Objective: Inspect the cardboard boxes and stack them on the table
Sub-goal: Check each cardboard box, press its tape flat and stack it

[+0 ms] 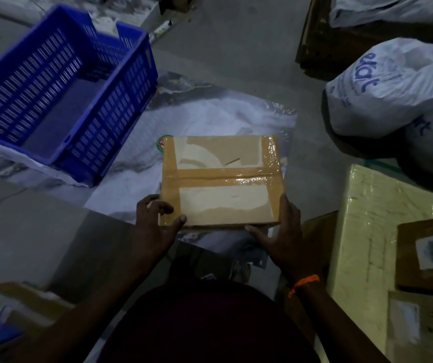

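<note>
Nearest me: dark shirt (204, 326) at bottom centre, both forearms reaching up from it, an orange thread (304, 283) on the right wrist.
Left hand: my left hand (155, 224) grips the near left corner of the cardboard box (220, 179), thumb lying over the top face, fingers curled at the side edge.
Right hand: my right hand (280, 237) holds the near right corner, thumb up the right edge, fingers tucked along the near edge.
Box: centre of the frame, held flat between my hands with the taped face up; brown tape runs along the seam and both ends, with pale patches on the flaps.
Under it: a white sheet (199, 119) spread on the floor.
Upper left: a blue crate (63, 85) resting on that sheet's edge.
Upper right: white sacks (393, 85) with blue print.
Lower right: two brown boxes (427, 252) lying on a pale wrapped block (362, 231); I cannot tell whether that is the table.
Lower left: more cardboard (21, 297), blurred.
Progress: I judge this box is mid-inspection and not yet stacked. The two at lower right look already placed. How many remain, I cannot tell.
</note>
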`<state>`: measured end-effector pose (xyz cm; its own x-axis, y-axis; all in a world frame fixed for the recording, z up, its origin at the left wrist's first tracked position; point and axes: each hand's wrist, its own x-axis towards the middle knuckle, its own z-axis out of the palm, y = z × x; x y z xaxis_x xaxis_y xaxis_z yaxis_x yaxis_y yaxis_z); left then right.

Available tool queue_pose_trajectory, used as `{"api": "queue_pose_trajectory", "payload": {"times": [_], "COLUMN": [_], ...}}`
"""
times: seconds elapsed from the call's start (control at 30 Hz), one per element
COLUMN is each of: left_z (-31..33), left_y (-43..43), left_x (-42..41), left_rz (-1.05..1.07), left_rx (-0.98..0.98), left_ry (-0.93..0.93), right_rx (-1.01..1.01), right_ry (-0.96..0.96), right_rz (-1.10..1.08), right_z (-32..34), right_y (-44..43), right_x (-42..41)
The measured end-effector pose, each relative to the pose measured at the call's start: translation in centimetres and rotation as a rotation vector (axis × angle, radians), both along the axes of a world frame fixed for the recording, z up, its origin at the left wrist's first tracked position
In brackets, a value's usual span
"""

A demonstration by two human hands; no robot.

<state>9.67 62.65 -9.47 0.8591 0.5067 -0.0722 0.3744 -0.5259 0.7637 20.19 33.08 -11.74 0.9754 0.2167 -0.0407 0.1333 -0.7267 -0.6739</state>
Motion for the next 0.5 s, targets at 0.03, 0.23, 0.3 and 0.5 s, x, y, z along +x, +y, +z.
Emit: {"api": "queue_pose_trajectory", "payload": {"times": [0.03,0.23,0.3,0.5], "left_z": [-0.1,-0.7,-1.8,-3.0], "left_y": [-0.1,-3.0,-3.9,-4.6], "left_x": [0.2,3.3,3.7,3.9], "left_rz": [-0.028,-0.601,-0.692,-0.697], "left_rx": [0.118,0.538,0.609,0.702], "left_ry": [0.018,-0.012,0.032,0.093], "right_rx": [-0.1,-0.382,-0.421,-0.52], "right_ry": [-0.059,-0.254,-0.28,-0.23], "right_rz": [0.038,0.407,0.537,0.672], "right_z": [-0.2,0.1,0.0,0.2], "right_y": [0.1,3.8,5.0,6.8], "right_x": [-0.2,0.2,0.7,1.3]}}
